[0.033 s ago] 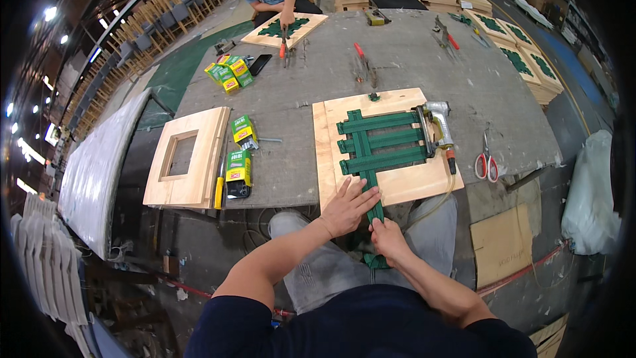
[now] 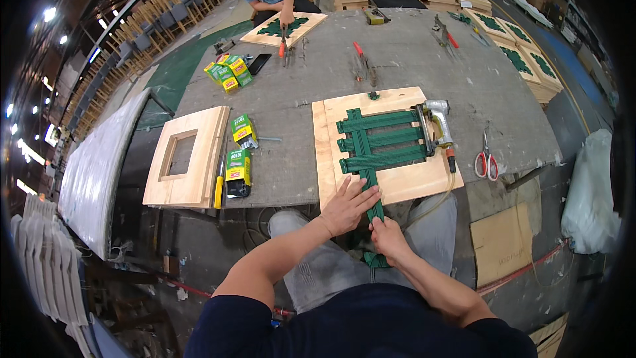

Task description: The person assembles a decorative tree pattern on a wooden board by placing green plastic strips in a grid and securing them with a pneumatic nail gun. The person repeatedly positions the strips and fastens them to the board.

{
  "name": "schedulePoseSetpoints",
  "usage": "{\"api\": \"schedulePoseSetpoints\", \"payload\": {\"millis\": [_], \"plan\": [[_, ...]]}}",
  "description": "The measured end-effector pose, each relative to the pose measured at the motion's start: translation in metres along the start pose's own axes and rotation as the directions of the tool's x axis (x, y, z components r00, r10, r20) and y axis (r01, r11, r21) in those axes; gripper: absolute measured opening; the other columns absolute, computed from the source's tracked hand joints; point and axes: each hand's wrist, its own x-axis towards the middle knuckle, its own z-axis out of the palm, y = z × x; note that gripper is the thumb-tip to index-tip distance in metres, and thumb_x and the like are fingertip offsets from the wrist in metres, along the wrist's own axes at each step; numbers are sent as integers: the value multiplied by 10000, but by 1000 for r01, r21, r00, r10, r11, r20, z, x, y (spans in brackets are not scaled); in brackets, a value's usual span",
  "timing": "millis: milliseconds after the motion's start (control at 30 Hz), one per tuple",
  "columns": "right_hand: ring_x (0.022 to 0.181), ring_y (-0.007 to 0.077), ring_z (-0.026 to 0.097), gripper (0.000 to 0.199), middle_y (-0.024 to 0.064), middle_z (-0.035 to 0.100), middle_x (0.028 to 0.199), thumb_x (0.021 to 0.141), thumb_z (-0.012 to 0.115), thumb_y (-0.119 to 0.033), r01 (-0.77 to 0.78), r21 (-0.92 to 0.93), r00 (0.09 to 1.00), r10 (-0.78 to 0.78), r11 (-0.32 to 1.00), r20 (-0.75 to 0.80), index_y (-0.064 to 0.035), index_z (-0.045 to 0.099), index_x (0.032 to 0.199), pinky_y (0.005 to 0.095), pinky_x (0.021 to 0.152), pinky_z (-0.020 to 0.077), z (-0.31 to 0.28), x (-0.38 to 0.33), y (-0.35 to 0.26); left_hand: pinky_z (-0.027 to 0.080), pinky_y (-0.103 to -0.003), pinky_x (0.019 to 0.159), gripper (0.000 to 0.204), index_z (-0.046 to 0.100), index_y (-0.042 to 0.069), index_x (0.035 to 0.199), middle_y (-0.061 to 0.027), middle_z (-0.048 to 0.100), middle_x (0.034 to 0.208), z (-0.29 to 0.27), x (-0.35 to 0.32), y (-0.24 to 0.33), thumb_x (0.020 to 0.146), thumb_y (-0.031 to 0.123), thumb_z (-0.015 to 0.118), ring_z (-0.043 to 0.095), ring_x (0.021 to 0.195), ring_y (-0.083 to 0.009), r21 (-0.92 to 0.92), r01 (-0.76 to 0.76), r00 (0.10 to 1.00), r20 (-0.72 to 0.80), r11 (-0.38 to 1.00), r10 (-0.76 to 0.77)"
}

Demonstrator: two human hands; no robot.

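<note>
Webbing in dark green woven strips (image 2: 391, 139) spans the opening of a pale, flat wooden frame (image 2: 324, 152) right of centre in the head view, one lengthwise strip crossing three sideways ones and running down past the frame's near edge. At lower centre, the bare left hand (image 2: 350, 207) lies palm down, fingers slightly spread over that strip, while the bare right hand (image 2: 391, 240) pinches its lower stretch between thumb and fingers. A silver metal air tool (image 2: 437, 113) rests on the frame's right side, and red-handled steel scissors (image 2: 486, 152) lie farther right.
</note>
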Motion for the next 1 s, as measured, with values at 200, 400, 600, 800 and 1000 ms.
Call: {"api": "schedulePoseSetpoints", "payload": {"millis": [200, 400, 600, 800, 1000], "plan": [[505, 104, 409, 278, 7, 487, 639, 1085, 474, -251, 1, 14, 1000, -1, 1000, -10, -39, 567, 932, 302, 458, 327, -2, -4, 3, 294, -581, 1203, 755, 432, 152, 1541, -29, 444, 1588, 2, 1, 1, 824, 157, 671, 427, 1442, -313, 30, -39, 999, -17, 999, 40], [540, 102, 430, 281, 6, 487, 640, 1088, 481, -261, -33, 49, 999, 34, 998, -20, -50, 570, 925, 299, 483, 343, -2, -6, 8, 291, -571, 1208, 761, 428, 143, 1540, -36, 439, 1592, 3, -1, -1, 816, 137, 662, 426, 1442, -310, 59, -67, 998, -1, 996, 68], [585, 119, 446, 320, 16, 503, 658, 1093, 485, -262, -8, -38, 997, 5, 999, -80, -50, 584, 874, 304, 548, 382, -3, 6, 31, 264, -559, 1228, 755, 415, 135, 1547, -54, 430, 1596, 3, -1, -4, 830, 136, 651, 409, 1452, -321, 35, -81, 996, 28, 996, 80], [602, 151, 479, 371, 38, 526, 669, 1103, 470, -286, 56, -294, 998, -66, 954, -23, -40, 580, 848, 335, 580, 415, -7, 49, 45, 230, -554, 1248, 717, 428, 101, 1542, -95, 410, 1610, 1, 0, -1, 848, 92, 610, 372, 1486, -348, -120, 20, 996, 93, 993, -9], [626, 165, 512, 462, 46, 560, 676, 1114, 437, -394, 198, -349, 950, -92, 916, 297, -19, 611, 908, 342, 624, 462, -39, 104, 58, 428, -474, 1134, 363, 650, 36, 1291, -170, 659, 1305, -25, -35, 46, 989, 234, 615, 586, 1276, -344, -614, 201, 978, 173, 763, -118]]}}
